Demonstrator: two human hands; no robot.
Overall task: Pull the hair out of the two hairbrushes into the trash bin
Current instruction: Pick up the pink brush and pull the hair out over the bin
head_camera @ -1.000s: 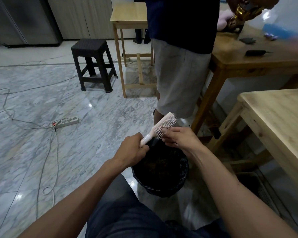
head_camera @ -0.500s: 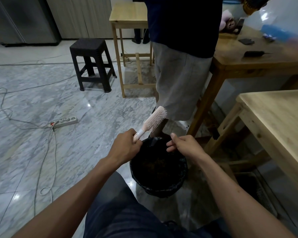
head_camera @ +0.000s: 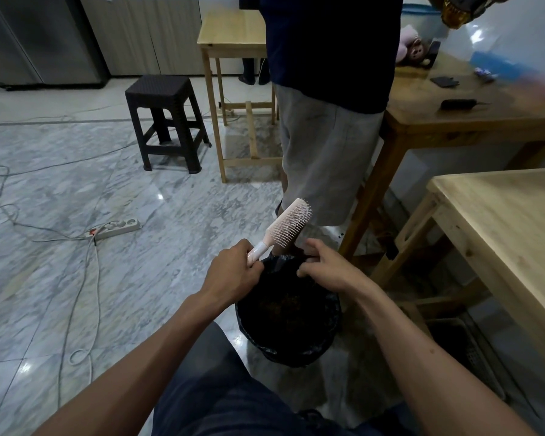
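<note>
1. No text, label, brand or number can be read anywhere in the head view.
2. The power strip on the floor perhaps bears a small red mark, too small to read.
3. The pink hairbrush shows no print.

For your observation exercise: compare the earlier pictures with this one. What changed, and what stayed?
The right hand left the bristles of the pale pink plastic hairbrush and dropped to the black-lined round trash bin, fingers opening. The left hand stayed clamped on the handle; the bin stayed put.
</note>
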